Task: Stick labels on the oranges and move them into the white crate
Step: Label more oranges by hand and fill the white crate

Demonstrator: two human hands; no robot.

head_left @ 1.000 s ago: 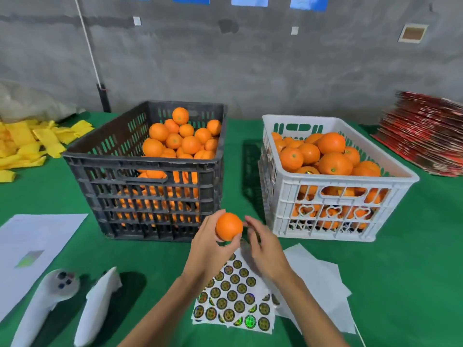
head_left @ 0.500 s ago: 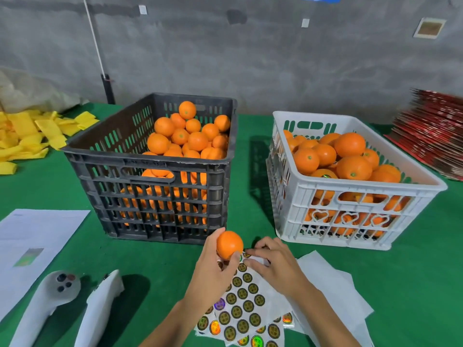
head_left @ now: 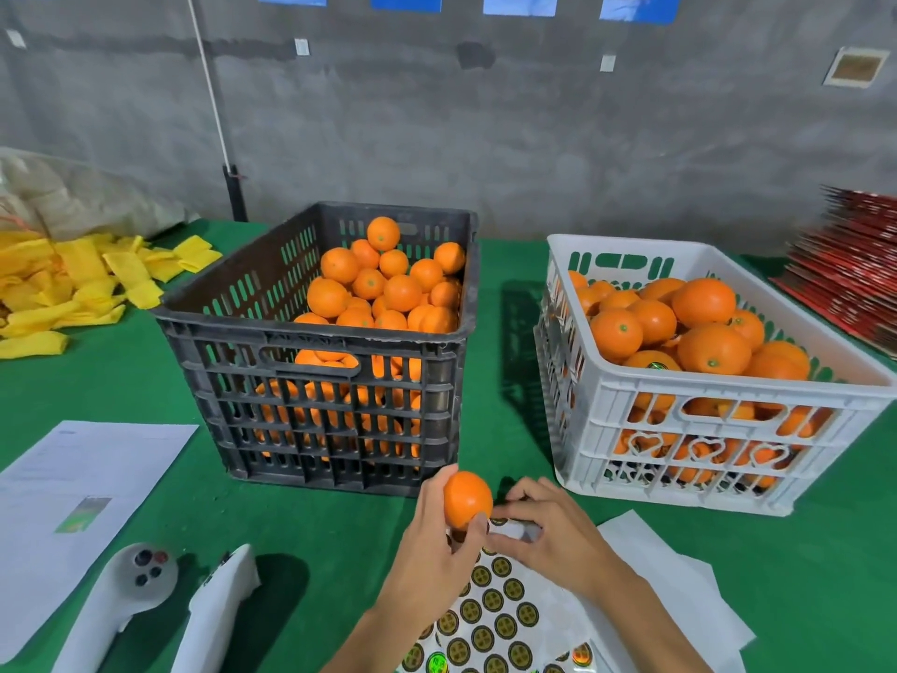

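Green table [head_left: 825,551] spans your whole view. Black crate [head_left: 315,371] sits at 11 o'clock from your hands, heaped with unlabelled oranges [head_left: 388,289] toward its far right corner. White crate [head_left: 704,415] sits at 2 o'clock, well apart from the black one, loaded with oranges [head_left: 679,327]; one near its front rim shows a round label. Yellow foam sleeves [head_left: 73,289] lie scattered at 10 o'clock; a stack of red cartons [head_left: 859,269] at 3 o'clock. Printed paper [head_left: 87,473] at 9 o'clock, with two white controllers [head_left: 160,609] at 8 o'clock. Label sheet [head_left: 495,619] lies at 6 o'clock under your wrists, on white backing papers [head_left: 679,570]. Your left hand [head_left: 432,551] grips a single orange [head_left: 467,498], raised just in front of the black crate. Your right hand [head_left: 548,531] has fingers curled, pinching the sheet's upper edge just beside the orange.
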